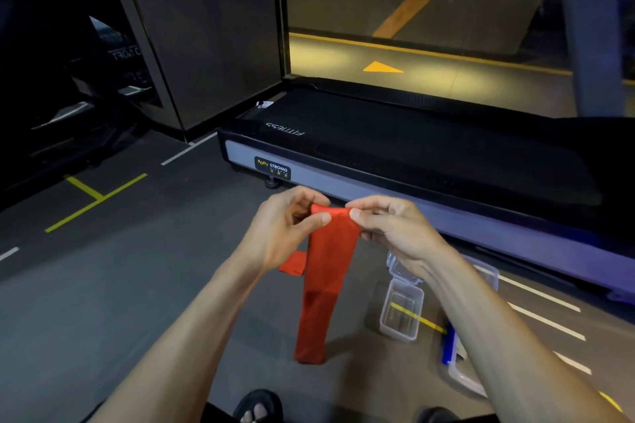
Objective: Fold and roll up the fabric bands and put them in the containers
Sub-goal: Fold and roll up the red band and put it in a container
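Note:
A long red fabric band (pixel 323 271) hangs down in front of me, folded lengthwise, its lower end close to the floor. My left hand (pixel 285 230) pinches its top left corner between thumb and fingers. My right hand (pixel 388 230) pinches the top right corner. A short red end (pixel 293 263) sticks out to the left behind the band. On the floor to the right stands an open clear plastic container (pixel 400 312), its hinged lid (pixel 398 266) partly hidden by my right wrist.
A black treadmill (pixel 412 154) lies across the floor just beyond my hands. A second clear container with a blue clip (pixel 453 354) sits under my right forearm. My sandalled feet (pixel 257 405) show at the bottom edge. Yellow and white lines mark the dark floor.

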The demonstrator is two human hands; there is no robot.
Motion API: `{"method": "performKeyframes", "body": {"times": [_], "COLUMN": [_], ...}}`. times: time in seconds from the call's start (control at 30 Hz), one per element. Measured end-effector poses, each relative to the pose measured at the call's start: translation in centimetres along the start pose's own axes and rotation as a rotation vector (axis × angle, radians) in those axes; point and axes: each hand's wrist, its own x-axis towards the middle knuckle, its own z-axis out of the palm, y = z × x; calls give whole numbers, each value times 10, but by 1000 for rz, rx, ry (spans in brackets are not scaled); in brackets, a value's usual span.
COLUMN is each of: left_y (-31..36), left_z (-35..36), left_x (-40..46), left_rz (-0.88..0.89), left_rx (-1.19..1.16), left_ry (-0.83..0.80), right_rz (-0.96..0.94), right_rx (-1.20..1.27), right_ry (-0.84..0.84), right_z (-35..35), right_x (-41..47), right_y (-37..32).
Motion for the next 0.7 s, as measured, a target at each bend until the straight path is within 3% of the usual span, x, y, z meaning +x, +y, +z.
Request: {"method": "performKeyframes", "body": {"times": [0.47, 0.7], "left_y": [2, 4], "left_z": [0, 0], "left_x": [2, 3], "left_rz": [183, 60], "left_rx": [386, 150], "left_ry": [105, 23], "right_rz": [-159, -217], "right_rx": [-474, -674], "right_ry": [5, 18], "right_z": [-1, -3], "right_x": [4, -2], "right_y": [-3, -9]}}
